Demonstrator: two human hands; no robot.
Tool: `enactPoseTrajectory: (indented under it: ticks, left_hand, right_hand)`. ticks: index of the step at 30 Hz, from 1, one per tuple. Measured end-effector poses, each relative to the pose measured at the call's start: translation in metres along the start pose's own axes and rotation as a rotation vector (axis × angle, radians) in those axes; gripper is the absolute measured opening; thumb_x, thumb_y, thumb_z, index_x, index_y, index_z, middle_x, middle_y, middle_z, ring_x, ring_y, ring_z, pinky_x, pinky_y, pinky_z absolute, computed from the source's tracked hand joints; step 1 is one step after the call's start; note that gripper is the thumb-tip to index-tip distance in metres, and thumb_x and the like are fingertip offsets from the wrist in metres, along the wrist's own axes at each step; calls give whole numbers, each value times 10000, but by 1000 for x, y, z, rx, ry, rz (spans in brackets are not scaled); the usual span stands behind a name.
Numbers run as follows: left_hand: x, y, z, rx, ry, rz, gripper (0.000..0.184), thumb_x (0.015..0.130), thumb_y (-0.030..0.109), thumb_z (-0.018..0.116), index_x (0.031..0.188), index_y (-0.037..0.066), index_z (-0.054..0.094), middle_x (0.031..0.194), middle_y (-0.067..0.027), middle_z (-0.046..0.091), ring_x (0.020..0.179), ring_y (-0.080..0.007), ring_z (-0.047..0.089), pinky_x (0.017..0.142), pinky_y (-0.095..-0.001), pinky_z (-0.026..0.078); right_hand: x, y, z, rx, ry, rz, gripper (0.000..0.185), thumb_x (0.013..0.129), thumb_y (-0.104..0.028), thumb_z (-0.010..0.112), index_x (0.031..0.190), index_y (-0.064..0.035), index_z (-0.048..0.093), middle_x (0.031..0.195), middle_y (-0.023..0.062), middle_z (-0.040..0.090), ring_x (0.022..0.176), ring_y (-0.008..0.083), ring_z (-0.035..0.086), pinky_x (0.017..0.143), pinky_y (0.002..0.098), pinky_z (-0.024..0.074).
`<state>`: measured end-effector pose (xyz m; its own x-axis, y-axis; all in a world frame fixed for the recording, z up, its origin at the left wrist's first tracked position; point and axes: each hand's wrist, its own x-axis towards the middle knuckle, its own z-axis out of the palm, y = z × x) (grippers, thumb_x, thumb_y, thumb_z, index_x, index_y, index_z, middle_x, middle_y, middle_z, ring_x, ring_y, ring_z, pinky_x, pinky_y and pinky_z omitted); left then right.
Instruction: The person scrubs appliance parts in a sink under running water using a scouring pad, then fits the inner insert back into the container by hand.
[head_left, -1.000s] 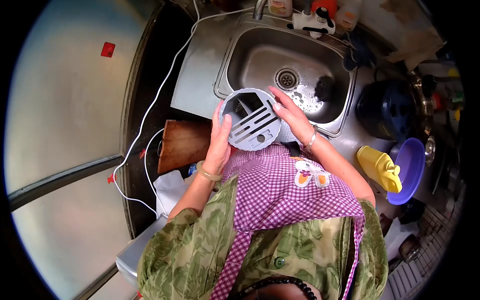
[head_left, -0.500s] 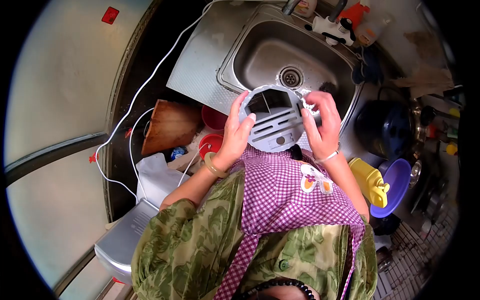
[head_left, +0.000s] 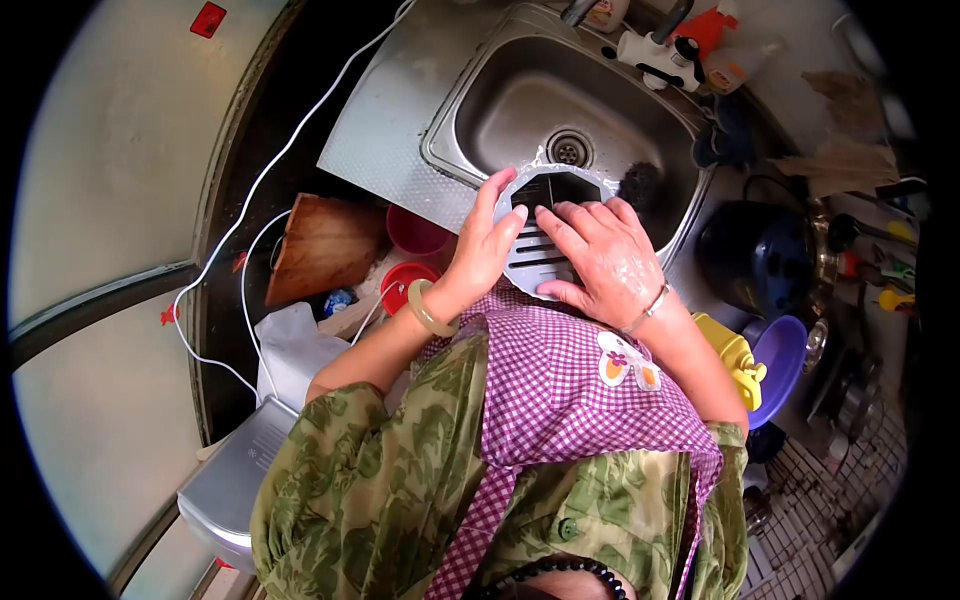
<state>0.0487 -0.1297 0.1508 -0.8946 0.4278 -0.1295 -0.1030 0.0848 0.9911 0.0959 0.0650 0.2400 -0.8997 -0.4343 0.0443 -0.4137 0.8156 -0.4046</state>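
A round grey plastic slotted cover with a large dark opening is held in front of the apron, at the sink's near edge. My left hand grips its left rim, thumb on top and fingers at the edge. My right hand lies palm down over the cover's right part, fingers spread, fingertips by the opening and thumb near the lower rim. The back of this hand shines with water or suds. Drops show at the cover's upper edge. Much of its right side is hidden under my right hand.
Beyond the cover is a steel sink with a dark scrubber and a tap. On the right are a dark pot, a yellow jug and a purple basin. Red containers and a wooden board are at left.
My right hand has come from beside the cover's right rim to lie across its face. The left hand keeps its hold. The view has shifted slightly.
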Motion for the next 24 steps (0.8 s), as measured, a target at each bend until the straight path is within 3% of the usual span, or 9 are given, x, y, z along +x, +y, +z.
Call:
enactPoseTrajectory:
  ticks: [5, 8, 11, 14, 16, 18, 20, 22, 24]
  left_hand:
    - [20, -12, 9, -192, -24, -98, 509, 1032, 213, 525, 1473, 4, 376, 1357, -138, 528, 1250, -199, 507, 1062, -321, 408]
    - [36, 0, 22, -255, -17, -192, 532, 1045, 271, 529, 1479, 1, 378, 1380, -141, 518, 1268, -195, 500, 1068, -317, 406]
    - [55, 7, 22, -237, 32, -161, 674, 1063, 445, 466, 1491, -60, 339, 1489, -224, 449, 1387, -290, 431, 1143, -349, 341]
    - [54, 14, 5, -205, 168, -101, 647, 1051, 491, 468, 1528, 68, 358, 1521, -169, 421, 1423, -272, 376, 1159, -437, 296]
    - [52, -4, -18, -113, 212, -48, 645, 1043, 527, 448, 1509, 87, 379, 1526, -168, 424, 1430, -310, 375, 1154, -502, 277]
    - [41, -14, -35, -184, 275, -107, 652, 1038, 531, 453, 1503, 80, 385, 1529, -179, 419, 1426, -332, 381, 1164, -511, 267]
    - [30, -20, -40, -205, 337, -275, 680, 1036, 551, 438, 1509, 67, 368, 1537, -181, 409, 1439, -342, 366, 1173, -528, 252]
    - [27, -18, -36, -235, 264, -269, 698, 1041, 563, 409, 1522, 61, 346, 1552, -183, 389, 1455, -343, 344, 1186, -524, 234]
    - [30, -12, -27, -251, 199, -200, 712, 1047, 573, 376, 1536, 58, 321, 1568, -183, 367, 1470, -345, 319, 1199, -516, 212]
  right_hand:
    - [-4, -2, -14, 7, -137, 63, 1148, 576, -400, 896, 1523, -67, 341, 1377, 246, 485, 1286, 399, 470, 1134, 518, 314]
    - [-4, 6, 7, -180, -37, 117, 1145, 560, -329, 899, 1517, -57, 332, 1359, 254, 483, 1265, 406, 482, 1137, 528, 304]
    - [1, 33, 16, -63, 99, 143, 1071, 509, -300, 905, 1435, -37, 435, 1262, 209, 543, 1209, 384, 512, 1100, 521, 332]
    - [-12, 73, 7, 74, 226, 289, 1017, 512, -317, 909, 1380, 6, 490, 1219, 182, 597, 1166, 360, 564, 1062, 461, 401]
    - [-34, 101, 5, 795, 420, 562, 978, 594, -366, 888, 1394, 23, 483, 1268, 167, 617, 1171, 311, 605, 1023, 417, 477]
    - [-71, 142, 16, 1347, 491, 570, 887, 705, -393, 830, 1401, 32, 482, 1305, 167, 619, 1194, 283, 619, 989, 397, 524]
    - [-99, 163, 50, 1843, 597, 674, 742, 853, -445, 720, 1405, -1, 499, 1357, 153, 613, 1267, 320, 576, 1105, 444, 434]
    - [-96, 157, 75, 2139, 756, 621, 749, 896, -505, 657, 1484, -92, 444, 1472, 119, 529, 1351, 340, 499, 1139, 525, 381]
    - [-87, 148, 96, 2268, 840, 373, 762, 895, -609, 597, 1477, -134, 467, 1501, 86, 508, 1356, 329, 490, 1142, 547, 372]
